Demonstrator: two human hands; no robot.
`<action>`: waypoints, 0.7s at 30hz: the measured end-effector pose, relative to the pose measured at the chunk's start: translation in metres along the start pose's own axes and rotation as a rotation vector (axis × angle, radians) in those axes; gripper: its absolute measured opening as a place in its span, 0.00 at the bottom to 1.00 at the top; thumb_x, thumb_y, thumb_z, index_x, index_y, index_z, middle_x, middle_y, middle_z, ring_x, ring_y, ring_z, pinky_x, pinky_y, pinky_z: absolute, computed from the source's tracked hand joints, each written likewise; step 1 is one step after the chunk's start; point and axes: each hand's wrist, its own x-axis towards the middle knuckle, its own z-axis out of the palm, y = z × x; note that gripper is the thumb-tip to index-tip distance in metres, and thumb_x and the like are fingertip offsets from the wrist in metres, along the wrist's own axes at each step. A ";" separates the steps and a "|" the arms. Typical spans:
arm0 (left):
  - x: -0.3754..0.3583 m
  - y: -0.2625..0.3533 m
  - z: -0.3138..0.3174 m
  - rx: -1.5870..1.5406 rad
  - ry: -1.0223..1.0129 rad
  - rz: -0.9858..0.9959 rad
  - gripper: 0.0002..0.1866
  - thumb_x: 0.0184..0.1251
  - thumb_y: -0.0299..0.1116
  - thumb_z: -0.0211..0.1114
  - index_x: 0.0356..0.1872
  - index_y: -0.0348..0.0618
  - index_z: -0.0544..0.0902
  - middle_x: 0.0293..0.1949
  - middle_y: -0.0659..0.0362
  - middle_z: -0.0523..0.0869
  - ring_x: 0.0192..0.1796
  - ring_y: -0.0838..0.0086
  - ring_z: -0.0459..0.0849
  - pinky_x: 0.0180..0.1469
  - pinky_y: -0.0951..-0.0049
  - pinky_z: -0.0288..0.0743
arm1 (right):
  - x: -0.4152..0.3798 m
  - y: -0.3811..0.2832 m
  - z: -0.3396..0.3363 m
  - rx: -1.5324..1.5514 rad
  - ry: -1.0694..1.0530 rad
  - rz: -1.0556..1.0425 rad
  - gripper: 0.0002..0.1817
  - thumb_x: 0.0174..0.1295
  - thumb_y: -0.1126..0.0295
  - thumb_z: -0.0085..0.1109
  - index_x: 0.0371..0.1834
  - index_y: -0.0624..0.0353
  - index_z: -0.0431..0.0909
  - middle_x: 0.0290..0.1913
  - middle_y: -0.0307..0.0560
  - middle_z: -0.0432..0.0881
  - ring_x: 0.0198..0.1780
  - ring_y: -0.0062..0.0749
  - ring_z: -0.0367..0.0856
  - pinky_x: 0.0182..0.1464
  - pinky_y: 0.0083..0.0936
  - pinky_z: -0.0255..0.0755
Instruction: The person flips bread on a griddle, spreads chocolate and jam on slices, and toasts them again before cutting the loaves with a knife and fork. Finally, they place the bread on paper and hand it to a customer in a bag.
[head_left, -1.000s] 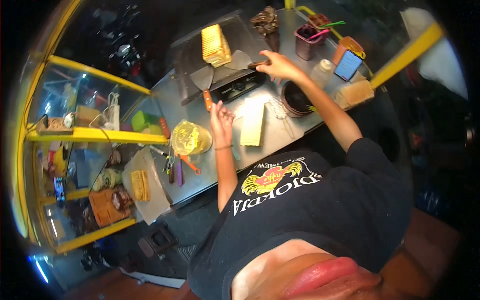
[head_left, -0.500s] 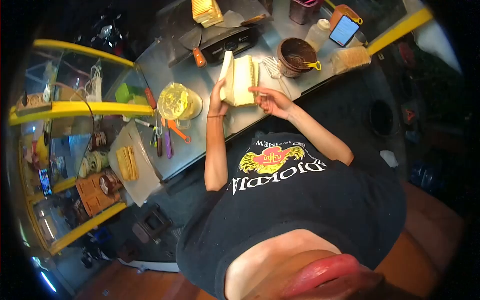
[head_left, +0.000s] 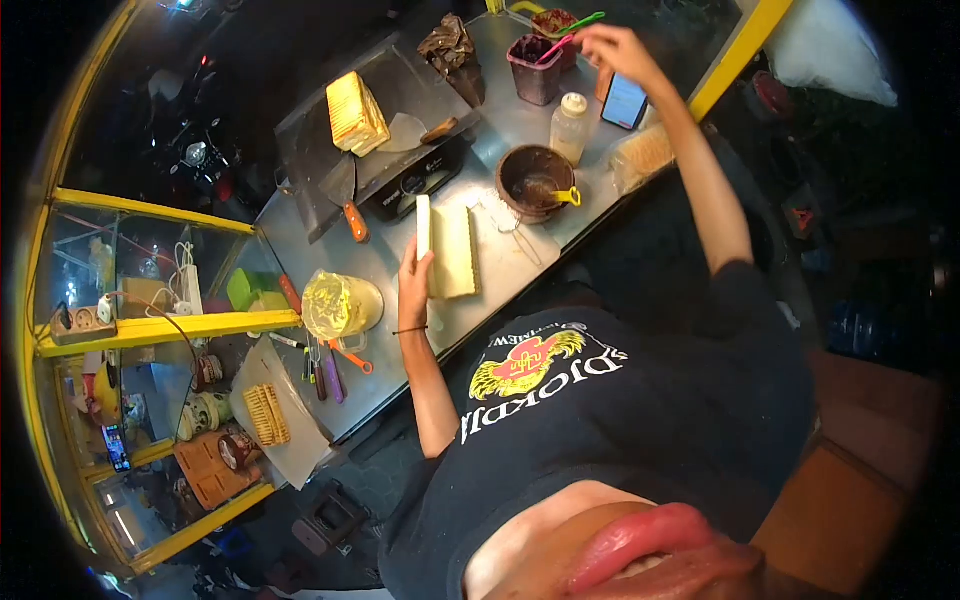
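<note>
My left hand [head_left: 412, 280] grips the left side of a cut loaf of white bread [head_left: 455, 255], which stands on the metal counter with a slice folded apart from the rest. Far forward to the right, my right hand [head_left: 618, 55] is at the tubs of filling. Its fingertips pinch the end of a pink spoon [head_left: 556, 48] that leans out of a dark tub [head_left: 534, 75]. Just behind those fingers a green spoon handle [head_left: 580, 24] rises from a second tub [head_left: 554, 24].
A griddle [head_left: 400, 90] carries toasted bread [head_left: 355, 112] and scrapers. Around the loaf are a jug of yellow spread [head_left: 345, 305], a brown pot [head_left: 537, 185], a bottle [head_left: 570, 130], a phone [head_left: 624, 102] and bagged bread [head_left: 640, 158]. Cut toast [head_left: 267, 415] lies on paper at left.
My right hand has left the bread and reached forward right to the spoons in the tubs. My left hand still holds the loaf. The view has shifted, showing more of the griddle.
</note>
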 end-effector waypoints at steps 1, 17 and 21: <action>0.003 -0.004 0.007 0.157 0.026 0.087 0.30 0.72 0.36 0.59 0.70 0.31 0.65 0.68 0.50 0.72 0.69 0.66 0.71 0.70 0.68 0.61 | 0.029 0.013 -0.017 -0.408 0.182 0.141 0.16 0.66 0.65 0.53 0.54 0.54 0.80 0.39 0.47 0.84 0.41 0.32 0.86 0.41 0.32 0.79; 0.025 -0.030 0.100 1.433 0.332 0.345 0.38 0.64 0.41 0.65 0.74 0.46 0.62 0.76 0.43 0.55 0.77 0.43 0.50 0.75 0.45 0.43 | 0.155 0.115 -0.052 -0.987 -0.173 -0.006 0.16 0.55 0.66 0.54 0.38 0.66 0.84 0.37 0.67 0.84 0.44 0.58 0.85 0.46 0.49 0.78; 0.020 -0.026 0.095 1.418 0.351 0.354 0.35 0.65 0.38 0.64 0.73 0.44 0.64 0.75 0.41 0.58 0.75 0.43 0.54 0.75 0.49 0.48 | 0.157 0.141 -0.027 -0.908 -0.162 0.165 0.18 0.55 0.66 0.54 0.43 0.68 0.83 0.37 0.66 0.85 0.42 0.62 0.85 0.40 0.47 0.80</action>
